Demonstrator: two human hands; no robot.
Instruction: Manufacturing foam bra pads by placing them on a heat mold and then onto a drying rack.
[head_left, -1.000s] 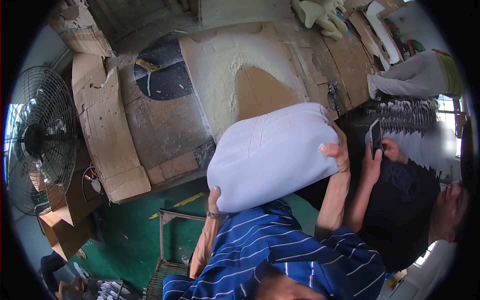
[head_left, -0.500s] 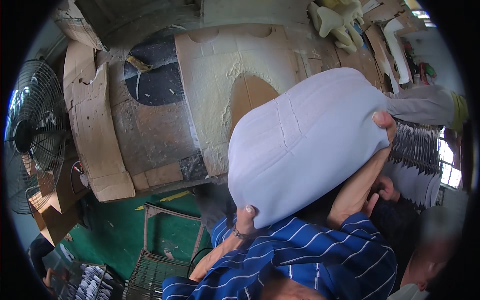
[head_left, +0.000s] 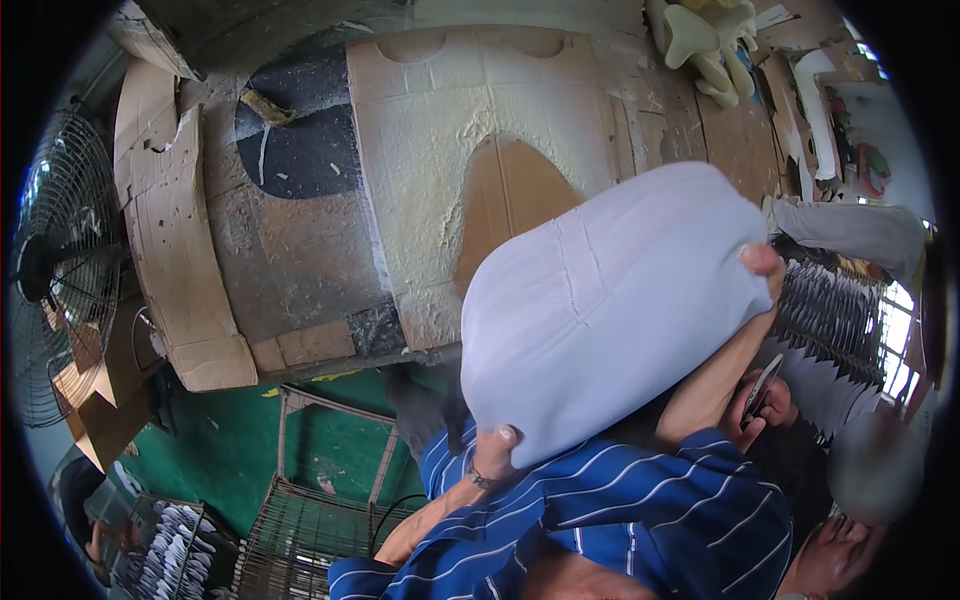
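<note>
A large rounded cushion (head_left: 610,320), covered in pale lilac-grey fabric with two creases or seams across it, is held in front of my chest. My left hand (head_left: 494,452) grips its near left end, the thumb lying on the fabric and the fingers hidden beneath. Round the right end curls my right hand (head_left: 762,262), thumb on top, its other fingers mostly out of sight. Beyond the cushion, the workbench bears a cardboard sheet (head_left: 420,150) coated with dried cream-coloured spray, with a bare brown arch-shaped patch in its middle.
A wire-caged fan (head_left: 65,260) stands at the left. Cream moulded foam pieces (head_left: 705,45) lie at the far right. A metal rack (head_left: 300,530) is at the lower left. Close on my right, another person's hand (head_left: 772,400) holds a thin dark phone-like object, near hanging pale pieces (head_left: 830,310).
The cushion sits slightly lower in view and shows more of the bare patch behind it. Both hands keep their grip. The other person's thin dark object has come into sight.
</note>
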